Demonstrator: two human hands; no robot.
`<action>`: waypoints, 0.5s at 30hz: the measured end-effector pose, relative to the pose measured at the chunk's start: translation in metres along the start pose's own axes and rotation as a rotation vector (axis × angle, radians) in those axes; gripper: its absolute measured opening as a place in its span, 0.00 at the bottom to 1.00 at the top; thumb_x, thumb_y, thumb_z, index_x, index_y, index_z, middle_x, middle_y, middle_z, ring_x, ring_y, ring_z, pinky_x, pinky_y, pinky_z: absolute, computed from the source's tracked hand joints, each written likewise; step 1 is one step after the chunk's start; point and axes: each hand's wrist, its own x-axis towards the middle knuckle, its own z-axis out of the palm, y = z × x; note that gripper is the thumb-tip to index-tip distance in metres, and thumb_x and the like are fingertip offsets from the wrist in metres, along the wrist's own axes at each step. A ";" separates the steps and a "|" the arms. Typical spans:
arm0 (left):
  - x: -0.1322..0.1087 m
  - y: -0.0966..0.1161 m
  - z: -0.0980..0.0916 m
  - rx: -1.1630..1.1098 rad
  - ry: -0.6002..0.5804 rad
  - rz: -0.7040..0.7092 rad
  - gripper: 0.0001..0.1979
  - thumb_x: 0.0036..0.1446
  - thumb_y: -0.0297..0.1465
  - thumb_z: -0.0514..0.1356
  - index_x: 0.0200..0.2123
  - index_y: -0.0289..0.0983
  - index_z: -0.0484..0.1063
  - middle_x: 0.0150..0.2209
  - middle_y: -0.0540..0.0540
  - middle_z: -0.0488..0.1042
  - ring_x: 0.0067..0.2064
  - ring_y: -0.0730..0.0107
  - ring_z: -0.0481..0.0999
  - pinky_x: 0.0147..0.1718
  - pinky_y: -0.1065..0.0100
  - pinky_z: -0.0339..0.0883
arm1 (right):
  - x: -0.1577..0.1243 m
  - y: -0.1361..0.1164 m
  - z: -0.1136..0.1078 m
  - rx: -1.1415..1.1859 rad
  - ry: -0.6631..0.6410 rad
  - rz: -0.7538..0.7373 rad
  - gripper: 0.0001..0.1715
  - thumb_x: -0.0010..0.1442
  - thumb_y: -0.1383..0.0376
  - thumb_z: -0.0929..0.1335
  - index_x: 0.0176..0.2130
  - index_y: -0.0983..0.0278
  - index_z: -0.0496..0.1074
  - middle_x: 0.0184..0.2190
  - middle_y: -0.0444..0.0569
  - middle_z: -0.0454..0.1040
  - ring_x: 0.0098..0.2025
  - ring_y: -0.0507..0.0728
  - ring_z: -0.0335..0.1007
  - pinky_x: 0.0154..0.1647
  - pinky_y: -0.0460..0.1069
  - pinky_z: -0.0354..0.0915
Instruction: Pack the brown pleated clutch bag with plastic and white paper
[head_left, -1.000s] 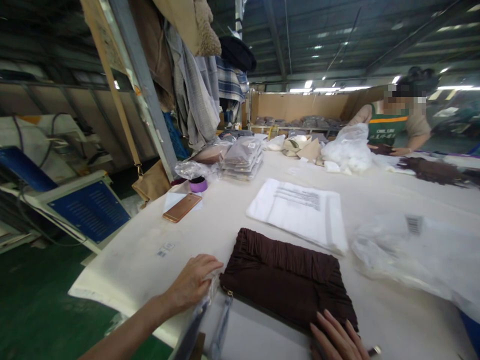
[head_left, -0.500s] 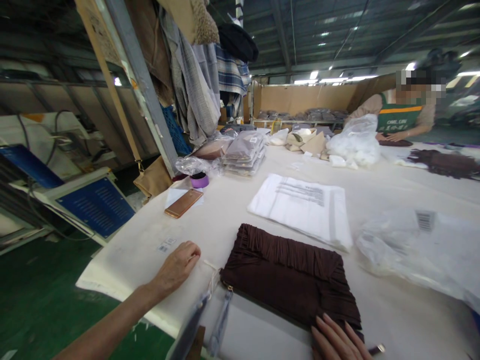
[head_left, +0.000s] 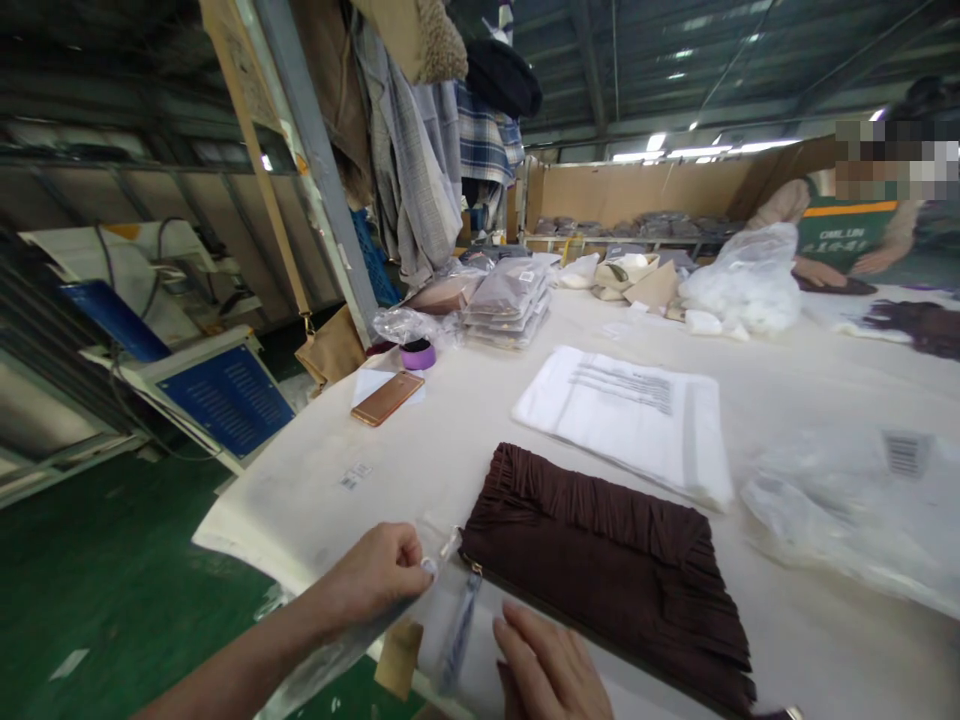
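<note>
A dark brown gathered fabric pouch [head_left: 600,570] lies on the padded table, its zip edge toward me. From its left corner hangs a zip pull [head_left: 459,625] wrapped in clear film. My left hand [head_left: 379,572] is closed in a pinch just left of that corner, on clear plastic wrap [head_left: 330,655] that trails below it; a small white bit shows at the fingertips. My right hand [head_left: 551,665], fingers stretched out, hovers or rests by the pouch's near edge; I cannot tell if it touches. A tan tag [head_left: 399,658] hangs at the table's front edge.
Behind the pouch lies a folded white printed bag [head_left: 630,420]; clear plastic bags [head_left: 847,500] are at right. A phone [head_left: 388,398], purple tape roll [head_left: 418,355] and stacked bagged goods [head_left: 510,300] sit farther left. A co-worker [head_left: 847,230] in a green apron stands across.
My left hand has moved down and right, close to the pouch's corner, and pinches the plastic. My right hand has left the pouch's right end and shifted left. The view has turned slightly left.
</note>
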 end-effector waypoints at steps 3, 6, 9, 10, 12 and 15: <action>-0.007 0.013 -0.005 -0.408 -0.113 -0.081 0.14 0.35 0.39 0.60 0.23 0.36 0.63 0.17 0.56 0.60 0.22 0.75 0.59 0.22 0.72 0.49 | 0.035 -0.012 0.014 0.098 -0.106 0.014 0.28 0.54 0.73 0.61 0.55 0.71 0.62 0.48 0.60 0.72 0.43 0.59 0.72 0.38 0.51 0.70; -0.014 0.018 -0.002 -0.619 -0.201 -0.042 0.12 0.36 0.36 0.59 0.24 0.33 0.66 0.17 0.55 0.63 0.22 0.75 0.60 0.22 0.73 0.50 | 0.055 -0.018 0.028 0.179 -0.132 0.030 0.34 0.53 0.72 0.58 0.59 0.73 0.56 0.48 0.60 0.71 0.40 0.60 0.72 0.36 0.53 0.71; -0.015 0.009 0.003 -0.715 -0.214 -0.006 0.15 0.40 0.39 0.57 0.27 0.32 0.69 0.22 0.51 0.67 0.23 0.75 0.62 0.22 0.72 0.53 | 0.052 -0.015 0.038 0.241 -0.048 0.043 0.35 0.52 0.72 0.58 0.60 0.71 0.55 0.44 0.60 0.73 0.39 0.59 0.73 0.35 0.51 0.71; -0.014 0.004 0.005 -0.697 -0.166 -0.003 0.17 0.41 0.40 0.57 0.29 0.32 0.69 0.23 0.50 0.68 0.23 0.74 0.63 0.22 0.72 0.54 | 0.048 -0.012 0.041 0.258 -0.027 0.040 0.34 0.53 0.72 0.59 0.60 0.70 0.55 0.43 0.60 0.73 0.41 0.58 0.73 0.37 0.50 0.71; -0.013 -0.005 0.010 -0.562 -0.043 0.031 0.17 0.40 0.39 0.57 0.32 0.32 0.70 0.23 0.52 0.67 0.23 0.73 0.64 0.23 0.72 0.55 | 0.040 -0.008 0.044 0.317 -0.026 0.031 0.33 0.53 0.71 0.61 0.59 0.69 0.56 0.45 0.60 0.72 0.45 0.58 0.72 0.40 0.48 0.70; -0.012 -0.012 0.021 -0.426 -0.040 0.146 0.16 0.39 0.33 0.58 0.35 0.35 0.70 0.23 0.53 0.68 0.27 0.71 0.67 0.26 0.71 0.60 | 0.038 -0.011 0.048 0.400 -0.036 0.113 0.32 0.52 0.71 0.62 0.57 0.68 0.59 0.47 0.61 0.70 0.47 0.58 0.71 0.43 0.47 0.69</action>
